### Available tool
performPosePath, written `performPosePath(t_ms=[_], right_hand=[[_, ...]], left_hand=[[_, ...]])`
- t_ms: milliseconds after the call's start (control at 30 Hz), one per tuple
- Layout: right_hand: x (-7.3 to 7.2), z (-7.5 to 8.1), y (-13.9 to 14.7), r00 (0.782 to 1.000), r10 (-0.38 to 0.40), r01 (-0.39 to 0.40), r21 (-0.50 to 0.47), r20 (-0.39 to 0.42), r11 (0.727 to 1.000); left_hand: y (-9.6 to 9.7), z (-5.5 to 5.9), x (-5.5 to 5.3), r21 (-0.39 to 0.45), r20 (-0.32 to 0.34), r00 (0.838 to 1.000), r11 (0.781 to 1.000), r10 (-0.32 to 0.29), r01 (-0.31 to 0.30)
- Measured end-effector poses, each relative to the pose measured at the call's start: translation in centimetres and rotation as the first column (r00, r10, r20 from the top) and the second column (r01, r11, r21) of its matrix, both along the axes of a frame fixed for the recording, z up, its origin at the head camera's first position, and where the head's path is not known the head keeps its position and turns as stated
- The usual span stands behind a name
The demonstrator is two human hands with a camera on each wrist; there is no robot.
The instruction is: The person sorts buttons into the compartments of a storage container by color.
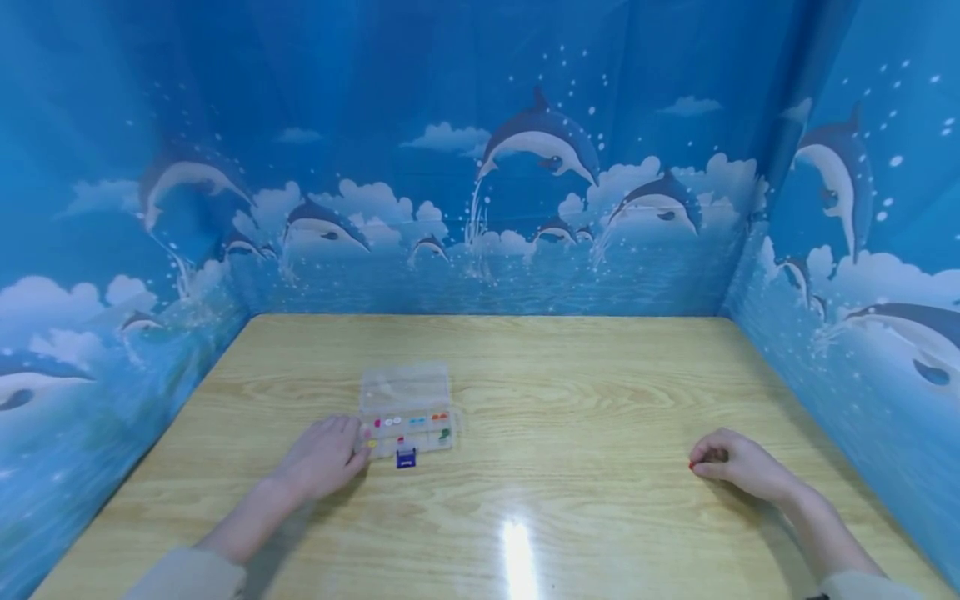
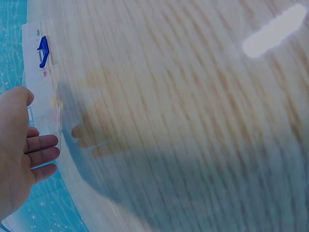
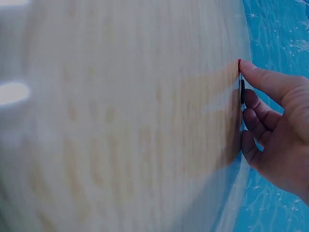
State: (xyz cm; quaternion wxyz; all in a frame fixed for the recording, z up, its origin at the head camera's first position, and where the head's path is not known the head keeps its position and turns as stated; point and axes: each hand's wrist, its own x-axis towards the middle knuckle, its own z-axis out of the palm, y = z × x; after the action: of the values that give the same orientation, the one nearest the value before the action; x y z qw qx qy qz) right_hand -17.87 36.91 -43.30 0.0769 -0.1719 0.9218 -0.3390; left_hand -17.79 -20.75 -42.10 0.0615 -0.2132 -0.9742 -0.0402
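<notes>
A clear plastic compartment box (image 1: 423, 442) lies on the table with its see-through lid (image 1: 405, 387) raised at the back. Small coloured pieces sit in its compartments: white, light blue, orange, green, yellow and pink. At the box's left side rests my left hand (image 1: 326, 454), fingers loosely extended and thumb by the near corner. A dark blue piece with pale lettering (image 1: 406, 457) stands at the box's front edge. Far to the right, my right hand (image 1: 738, 467) holds a small red piece (image 3: 239, 66) at its fingertips, low over the table. A small dark piece (image 3: 242, 91) is beside its index fingertip.
The wood-grain table (image 1: 555, 392) spreads between the two hands. Blue dolphin-print curtains (image 1: 480, 167) stand along its back and sides. A bright light reflection (image 1: 519, 558) shows near the front.
</notes>
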Motion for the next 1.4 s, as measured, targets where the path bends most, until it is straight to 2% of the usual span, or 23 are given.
performPosePath(t_ms=[300,433,833,1100,1267,1400], right_hand=[[0.0,-0.5,0.0,0.998,-0.025,0.025,0.011,-0.052,1.0],[0.0,-0.6,0.0,0.997,-0.008,0.009,0.012,-0.071,1.0],[0.0,-0.4,0.1,0.999,-0.028,0.027,-0.034,-0.039,0.999],[-0.7,0.5,-0.3,0.997,-0.041,0.038,-0.055,-0.059,0.998],[-1.0,1.4,-1.0,0.999,-0.042,0.042,-0.091,-0.002,0.995],[-1.2,1.9,-1.7,0.999,-0.04,0.04,-0.09,0.008,0.995]], left_hand=[[-0.1,-0.2,0.0,0.01,-0.02,1.0,1.0,-0.01,0.011],[-0.1,-0.3,0.0,0.008,-0.027,1.0,1.0,-0.014,0.015],[-0.1,-0.1,0.0,0.014,-0.008,1.0,1.0,-0.004,0.004],[-0.1,0.3,0.1,0.019,-0.002,1.0,1.0,-0.004,0.004],[-0.2,0.1,0.0,0.02,0.001,1.0,1.0,-0.005,0.005],[-0.2,-0.1,0.0,0.013,0.012,1.0,1.0,-0.004,0.004]])
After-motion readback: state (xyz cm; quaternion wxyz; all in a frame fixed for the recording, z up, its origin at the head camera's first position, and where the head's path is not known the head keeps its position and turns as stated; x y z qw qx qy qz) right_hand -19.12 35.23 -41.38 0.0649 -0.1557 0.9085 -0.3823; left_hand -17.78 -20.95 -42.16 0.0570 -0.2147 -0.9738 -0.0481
